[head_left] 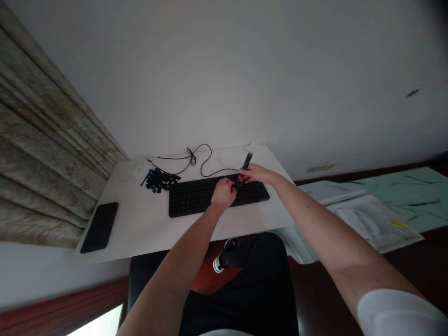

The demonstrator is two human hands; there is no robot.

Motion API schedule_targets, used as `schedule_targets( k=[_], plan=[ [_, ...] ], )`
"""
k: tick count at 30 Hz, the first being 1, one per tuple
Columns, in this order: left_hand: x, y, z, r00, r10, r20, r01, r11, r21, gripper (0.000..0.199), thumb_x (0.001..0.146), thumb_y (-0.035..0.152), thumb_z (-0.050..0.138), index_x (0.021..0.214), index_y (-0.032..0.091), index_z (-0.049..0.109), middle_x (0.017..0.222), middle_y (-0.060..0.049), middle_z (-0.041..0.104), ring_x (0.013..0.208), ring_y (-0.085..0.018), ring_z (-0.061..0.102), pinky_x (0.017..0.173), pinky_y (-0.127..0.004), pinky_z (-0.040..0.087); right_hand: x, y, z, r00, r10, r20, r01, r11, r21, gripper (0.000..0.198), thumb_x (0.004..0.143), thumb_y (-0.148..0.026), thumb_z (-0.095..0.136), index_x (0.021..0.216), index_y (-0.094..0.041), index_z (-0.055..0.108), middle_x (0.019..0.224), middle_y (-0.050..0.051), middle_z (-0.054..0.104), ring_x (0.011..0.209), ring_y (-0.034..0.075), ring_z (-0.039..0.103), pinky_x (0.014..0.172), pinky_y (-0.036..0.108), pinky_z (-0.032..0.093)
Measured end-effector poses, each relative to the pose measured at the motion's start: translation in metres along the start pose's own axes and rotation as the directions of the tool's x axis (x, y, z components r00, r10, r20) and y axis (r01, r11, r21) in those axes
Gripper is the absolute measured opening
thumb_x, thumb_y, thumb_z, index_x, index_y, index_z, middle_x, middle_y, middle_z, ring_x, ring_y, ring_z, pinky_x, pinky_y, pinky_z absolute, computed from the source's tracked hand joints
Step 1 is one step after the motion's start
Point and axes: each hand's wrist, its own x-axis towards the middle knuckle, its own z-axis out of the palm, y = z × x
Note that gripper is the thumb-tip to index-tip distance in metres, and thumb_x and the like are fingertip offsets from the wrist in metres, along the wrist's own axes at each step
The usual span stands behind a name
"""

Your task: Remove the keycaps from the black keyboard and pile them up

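Head view: right hand [252, 174], outstretched, pinches a keycap puller [247, 162] over the keyboard [191, 198]. Left hand [224, 192] curls palm-down there; its grip cannot be told.

patterned curtain [45, 126] beside pale wall [224, 74]

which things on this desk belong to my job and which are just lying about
Seemingly part of the job:
black keyboard, under your left hand
dark slim tool, in your right hand
small black pieces, heaped beside the keyboard
black cable, seemingly the keyboard's

Probably just lying about:
dark flat device, far left
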Motion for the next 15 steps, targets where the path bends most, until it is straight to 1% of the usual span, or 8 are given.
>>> schedule_targets(
  k=[2, 4, 6, 8, 11, 15],
  plan=[
    [-0.002, -0.003, -0.006, 0.997, 0.058, 0.058, -0.060, 0.997, 0.044, 0.023, 0.093, 0.021, 0.058, 0.110, 0.015, 0.072, 0.114, -0.012, 0.068, 0.111, -0.024, 0.062, 0.103, -0.039, 0.049, 0.001, 0.002, 0.000, 1.000, -0.018, -0.008, 0.018, 1.000, 0.001, 0.012, 0.096, -0.025, 0.067, 0.090, -0.016, 0.063, 0.087, 0.009, 0.073, 0.076, 0.015, 0.070, 0.068, 0.025, 0.062],
    [-0.007, -0.006, -0.012, 0.985, 0.131, 0.111, -0.143, 0.985, 0.101, 0.028, 0.095, 0.030, 0.059, 0.116, 0.015, 0.070, 0.121, -0.012, 0.067, 0.115, -0.026, 0.061, 0.108, -0.042, 0.046, 0.002, 0.005, -0.001, 0.999, -0.037, -0.017, 0.037, 0.999, -0.010, 0.011, 0.096, -0.025, 0.067, 0.091, -0.016, 0.063, 0.087, 0.008, 0.073, 0.076, 0.015, 0.071, 0.068, 0.025, 0.062],
    [-0.015, -0.009, -0.016, 0.977, 0.176, 0.116, -0.194, 0.968, 0.160, 0.036, 0.096, 0.037, 0.058, 0.125, 0.017, 0.066, 0.130, -0.012, 0.065, 0.123, -0.027, 0.057, 0.113, -0.046, 0.040, 0.003, 0.008, -0.002, 0.998, -0.060, -0.025, 0.059, 0.997, -0.046, 0.011, 0.095, -0.025, 0.068, 0.091, -0.016, 0.062, 0.085, 0.007, 0.072, 0.075, 0.014, 0.070, 0.068, 0.025, 0.063],
    [-0.023, -0.011, -0.017, 0.980, 0.177, 0.087, -0.192, 0.960, 0.205, 0.041, 0.099, 0.042, 0.054, 0.129, 0.017, 0.063, 0.133, -0.013, 0.063, 0.127, -0.028, 0.055, 0.114, -0.048, 0.037, 0.005, 0.011, -0.002, 0.996, -0.083, -0.023, 0.081, 0.993, -0.081, 0.012, 0.095, -0.026, 0.069, 0.092, -0.016, 0.063, 0.084, 0.006, 0.072, 0.074, 0.014, 0.070, 0.070, 0.025, 0.063],
    [-0.030, -0.011, -0.015, 0.986, 0.153, 0.063, -0.163, 0.958, 0.235, 0.042, 0.100, 0.047, 0.051, 0.127, 0.017, 0.064, 0.128, -0.013, 0.064, 0.123, -0.029, 0.056, 0.111, -0.047, 0.039, 0.005, 0.012, 0.000, 0.996, -0.090, -0.018, 0.088, 0.993, -0.079, 0.013, 0.095, -0.027, 0.069, 0.094, -0.016, 0.063, 0.085, 0.006, 0.073, 0.077, 0.014, 0.072, 0.074, 0.026, 0.064],
    [-0.032, -0.007, -0.014, 0.987, 0.151, 0.058, -0.161, 0.958, 0.237, 0.038, 0.101, 0.042, 0.048, 0.125, 0.018, 0.064, 0.124, -0.013, 0.065, 0.118, -0.030, 0.057, 0.107, -0.046, 0.040, 0.006, 0.009, 0.005, 0.997, -0.050, -0.050, 0.048, 0.997, -0.054, 0.015, 0.094, -0.029, 0.070, 0.093, -0.017, 0.062, 0.080, 0.006, 0.073, 0.073, 0.015, 0.072, 0.075, 0.030, 0.065]
  ],
)
